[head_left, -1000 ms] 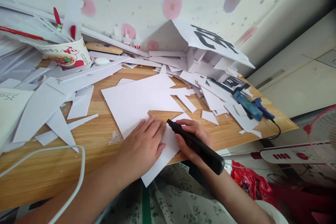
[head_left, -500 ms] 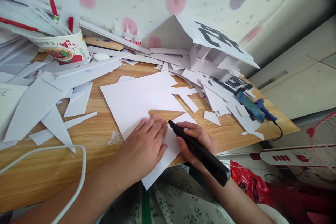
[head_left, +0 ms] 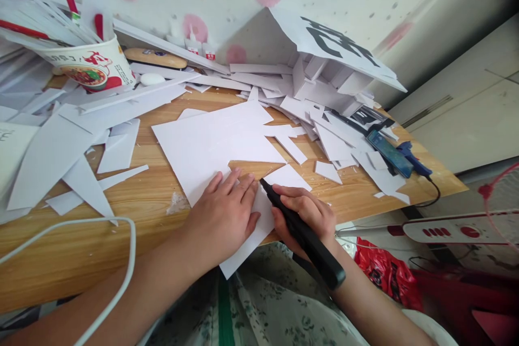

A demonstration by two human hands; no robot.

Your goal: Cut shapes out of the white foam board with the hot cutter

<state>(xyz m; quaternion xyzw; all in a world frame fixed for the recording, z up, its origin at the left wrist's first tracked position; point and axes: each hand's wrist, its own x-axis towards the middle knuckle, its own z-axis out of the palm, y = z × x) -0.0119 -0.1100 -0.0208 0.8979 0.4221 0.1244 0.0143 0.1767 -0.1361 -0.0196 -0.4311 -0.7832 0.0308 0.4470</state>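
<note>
A white foam board lies on the wooden table, a notch cut into its near right side. My left hand presses flat on the board's near part, fingers stretched out. In my right hand is a thick black handheld cutter. Its narrow tip points at the board just right of my left fingertips; any blade is too small to make out. Beyond the tip sits a white offcut, its near edge partly behind my right hand.
White scraps pile up on the left around a paper noodle cup holding tools. A foam-board model stands at the back right. A phone and a blue-handled tool lie near the right edge. A white cable crosses my left forearm.
The offcut past the cutter's tip has shifted right, and more of it shows. My right hand has turned the cutter slightly steeper. My left hand keeps its place on the board.
</note>
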